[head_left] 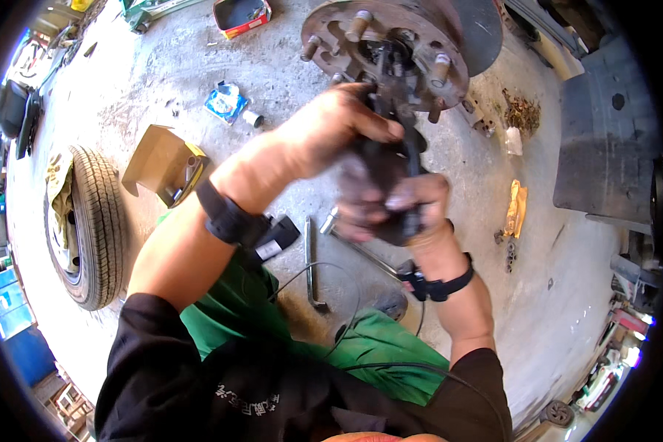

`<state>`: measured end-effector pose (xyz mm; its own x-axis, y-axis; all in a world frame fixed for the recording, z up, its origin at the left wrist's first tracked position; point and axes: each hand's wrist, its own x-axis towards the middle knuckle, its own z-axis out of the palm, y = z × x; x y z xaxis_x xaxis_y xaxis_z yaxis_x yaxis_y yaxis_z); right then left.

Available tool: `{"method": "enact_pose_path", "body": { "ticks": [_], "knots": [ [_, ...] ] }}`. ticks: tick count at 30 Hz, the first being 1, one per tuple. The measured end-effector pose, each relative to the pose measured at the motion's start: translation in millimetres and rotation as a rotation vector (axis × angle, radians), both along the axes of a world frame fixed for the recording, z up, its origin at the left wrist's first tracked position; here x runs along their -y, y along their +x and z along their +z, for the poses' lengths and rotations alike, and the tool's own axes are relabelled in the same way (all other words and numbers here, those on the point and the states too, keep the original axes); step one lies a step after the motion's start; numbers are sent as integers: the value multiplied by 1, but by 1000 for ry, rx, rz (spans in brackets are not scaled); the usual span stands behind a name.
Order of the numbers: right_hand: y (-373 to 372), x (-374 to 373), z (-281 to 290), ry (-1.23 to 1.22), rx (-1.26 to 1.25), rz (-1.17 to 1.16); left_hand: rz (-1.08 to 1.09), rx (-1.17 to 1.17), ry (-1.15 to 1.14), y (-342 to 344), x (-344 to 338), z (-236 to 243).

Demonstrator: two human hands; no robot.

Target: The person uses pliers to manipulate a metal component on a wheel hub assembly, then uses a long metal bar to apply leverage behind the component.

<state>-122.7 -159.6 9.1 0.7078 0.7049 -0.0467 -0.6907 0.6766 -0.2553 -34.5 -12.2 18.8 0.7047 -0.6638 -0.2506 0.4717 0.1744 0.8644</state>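
A rusty wheel hub [449, 44] with protruding studs stands at the top of the head view. A long, dark, greasy metal piece [411, 144] runs down from its centre toward me; its exact kind cannot be made out. Just below the hub, my left hand [346, 121] is closed around the upper part of this piece, thumb stretched along it. Lower down, my right hand [423, 199] has its fingers wrapped around the bottom end. Motion smears the area between both hands, so the fingers there are partly blurred.
On the floor lie a metal bar [309, 265], a long-handled wrench [365, 254], an opened cardboard box [162, 162], a blue packet [226, 103] and an orange packet [516, 208]. A tyre [99, 228] stands left. Cables [357, 295] hang near my legs. A dark panel [604, 140] is at right.
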Motion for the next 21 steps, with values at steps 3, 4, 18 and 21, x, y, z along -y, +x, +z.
{"method": "enact_pose_path", "body": {
  "ticks": [3,4,18,21],
  "knots": [
    [2,-30,0,138,-48,-61,-15,-245,-126,-4,-13,9],
    [2,-11,-5,163,-25,26,12,-284,-158,-9,-12,9],
    [9,24,-10,213,6,168,24,442,107,0,4,-11],
    [-1,-23,-8,18,-35,-49,15,-180,-50,5,-18,8]
  ]
}}
